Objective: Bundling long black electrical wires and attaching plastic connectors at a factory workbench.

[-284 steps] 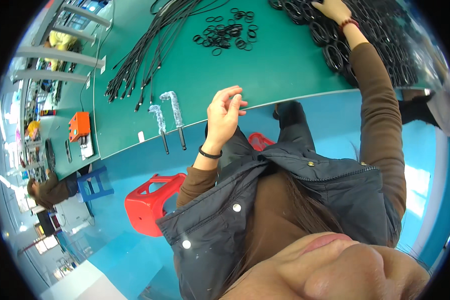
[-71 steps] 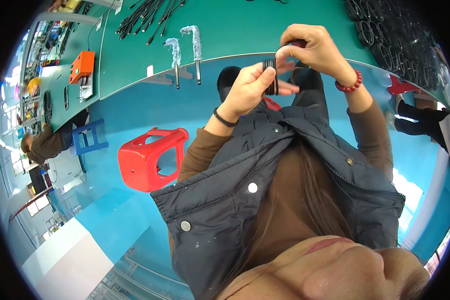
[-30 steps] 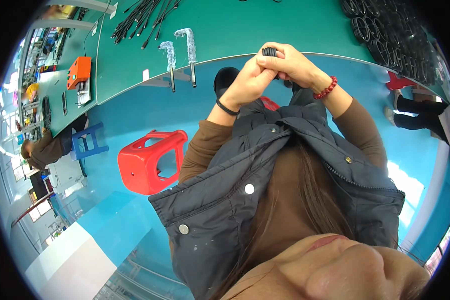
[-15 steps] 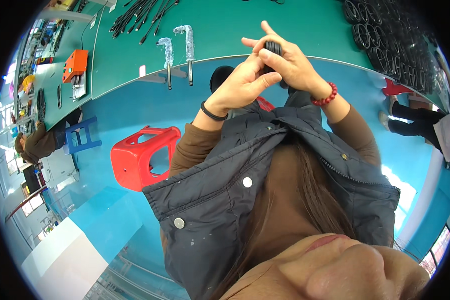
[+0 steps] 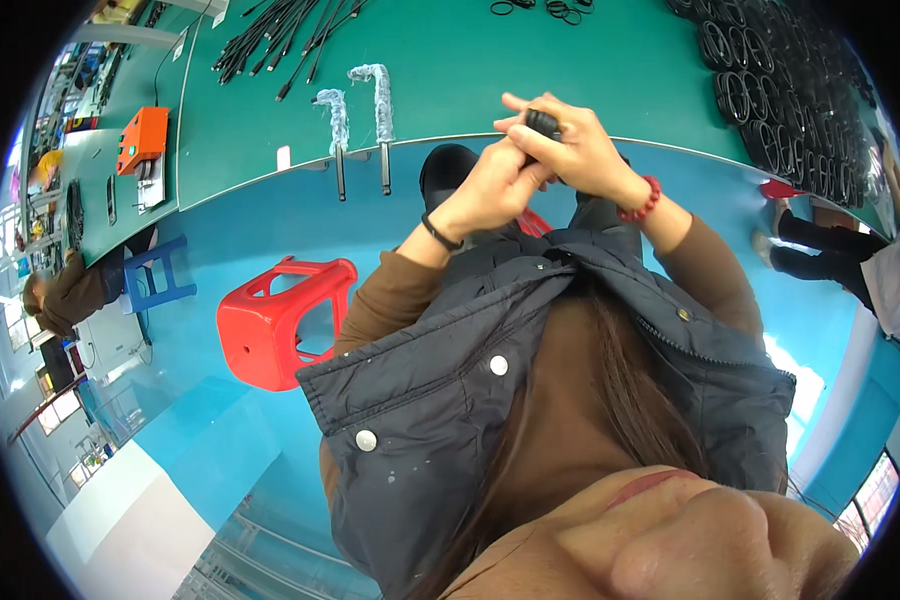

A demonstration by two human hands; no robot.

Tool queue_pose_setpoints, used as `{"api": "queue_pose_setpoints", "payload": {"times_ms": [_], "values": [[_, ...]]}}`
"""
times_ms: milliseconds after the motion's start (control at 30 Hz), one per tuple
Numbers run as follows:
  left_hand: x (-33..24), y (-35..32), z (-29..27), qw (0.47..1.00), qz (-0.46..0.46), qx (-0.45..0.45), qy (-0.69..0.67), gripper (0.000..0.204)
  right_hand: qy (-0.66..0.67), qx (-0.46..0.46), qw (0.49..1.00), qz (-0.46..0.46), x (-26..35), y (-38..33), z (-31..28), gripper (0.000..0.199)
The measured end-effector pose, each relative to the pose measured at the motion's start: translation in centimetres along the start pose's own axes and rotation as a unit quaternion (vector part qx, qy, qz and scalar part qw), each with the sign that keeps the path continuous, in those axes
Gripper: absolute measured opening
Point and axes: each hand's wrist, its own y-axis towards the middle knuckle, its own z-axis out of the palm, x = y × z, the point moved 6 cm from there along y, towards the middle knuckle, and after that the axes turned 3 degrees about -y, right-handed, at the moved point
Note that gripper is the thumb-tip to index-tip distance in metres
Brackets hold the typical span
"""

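Observation:
Both hands meet just over the near edge of the green table [image 5: 450, 90], around a tight black cable coil [image 5: 542, 123]. My right hand [image 5: 582, 152] wraps the coil from the right, its thumb across the front and a forefinger pointing left. My left hand [image 5: 497, 184] is closed against the coil's lower left side, fingers partly hidden behind the right hand. The lower end of the coil is covered by my fingers. Left of my hands, two bent metal rods wrapped in clear film, a longer one [image 5: 383, 110] and a shorter one [image 5: 336, 130], jut over the table edge.
Loose black cables [image 5: 288, 40] lie at the far left of the table, and many coiled cables [image 5: 760, 100] crowd its right end. Small black rings [image 5: 568, 10] lie at the back. A red stool [image 5: 255, 325] stands left of me; people are at both sides.
My fingers have closed in more tightly around the coil, which shows less between them. The table and the things on it sit slightly lower in the picture.

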Motion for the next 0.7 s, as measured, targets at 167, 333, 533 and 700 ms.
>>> {"api": "queue_pose_setpoints", "payload": {"times_ms": [167,333,533,700], "values": [[0.8,0.4,-2.7,0.993,-0.002,-0.043,-0.113,0.012,-0.181,-0.080,0.965,-0.171,0.2,5.3,-6.0,0.024],[-0.1,1.2,-3.7,0.992,0.015,-0.048,-0.115,0.014,-0.457,-0.317,0.816,-0.158,-3.5,8.4,-11.8,0.023],[-0.3,2.4,-5.7,0.989,0.114,-0.092,0.032,0.015,-0.022,-0.127,0.989,-0.070,-2.1,6.8,-8.8,0.016],[0.7,4.5,-4.8,0.982,0.104,-0.117,-0.109,0.016,0.111,-0.014,0.993,-0.021,-1.0,3.6,-5.3,0.015]]}}
